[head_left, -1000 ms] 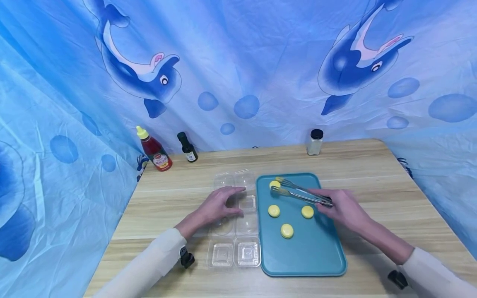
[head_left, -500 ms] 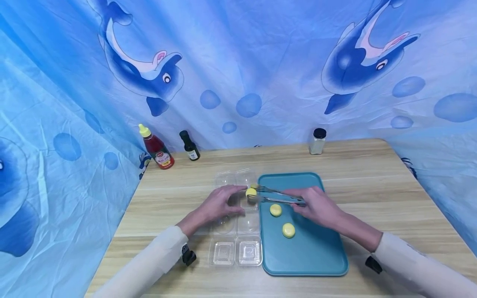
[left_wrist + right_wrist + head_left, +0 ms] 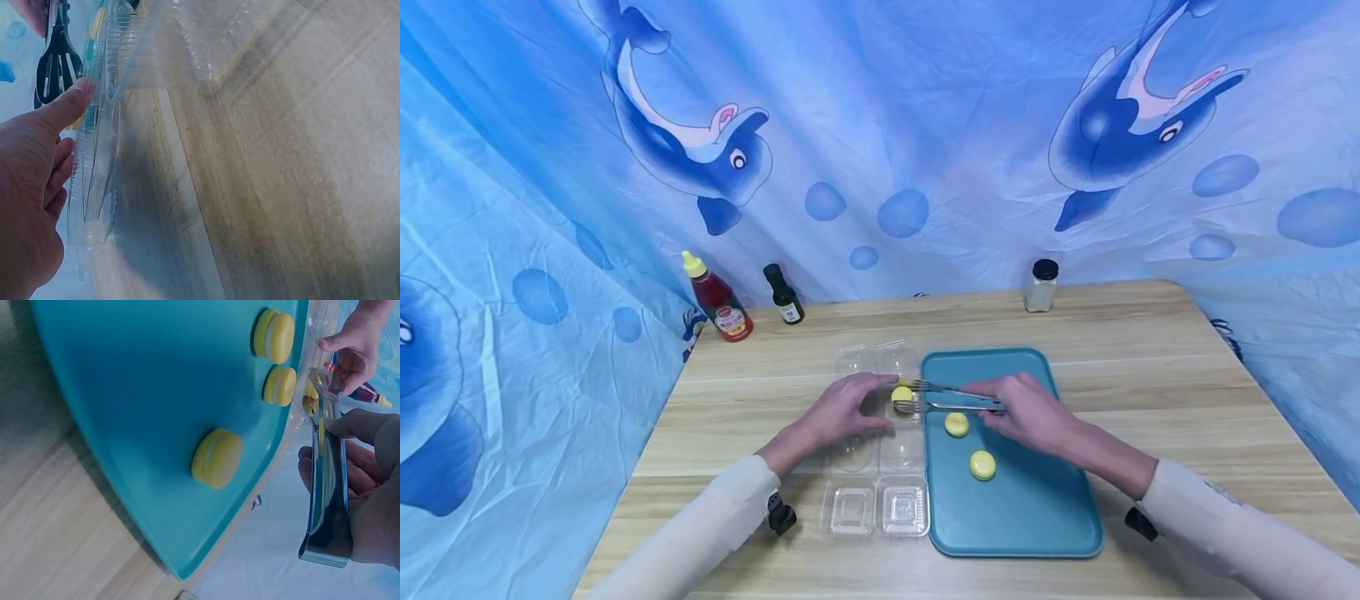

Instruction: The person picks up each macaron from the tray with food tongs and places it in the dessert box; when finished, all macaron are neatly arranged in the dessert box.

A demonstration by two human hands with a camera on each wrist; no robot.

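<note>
My right hand (image 3: 1026, 417) grips metal tongs (image 3: 955, 407), which reach left past the tray's edge. Between the tong tips is a yellow macaron (image 3: 902, 395), at a compartment of the clear plastic container (image 3: 901, 507). My left hand (image 3: 842, 410) lies over the container with thumb and forefinger spread on either side of that compartment. In the left wrist view the thumb (image 3: 72, 103) rests along its clear rim. Three more macarons lie on the teal tray (image 3: 1015, 517): one macaron (image 3: 982, 465) nearer me, another macaron (image 3: 957, 424) behind it, and a macaron (image 3: 217, 459) hidden by my right hand in the head view.
At the back left of the wooden table (image 3: 737, 400) stand a red sauce bottle (image 3: 722, 304) with a yellow cap and a small dark bottle (image 3: 784, 296). A black-capped jar (image 3: 1041, 286) is at the back right. A blue dolphin curtain (image 3: 865, 125) closes off the back.
My right hand has carried a macaron in the tongs from the tray's far left part leftward to the container. The left hand stays where it was.
</note>
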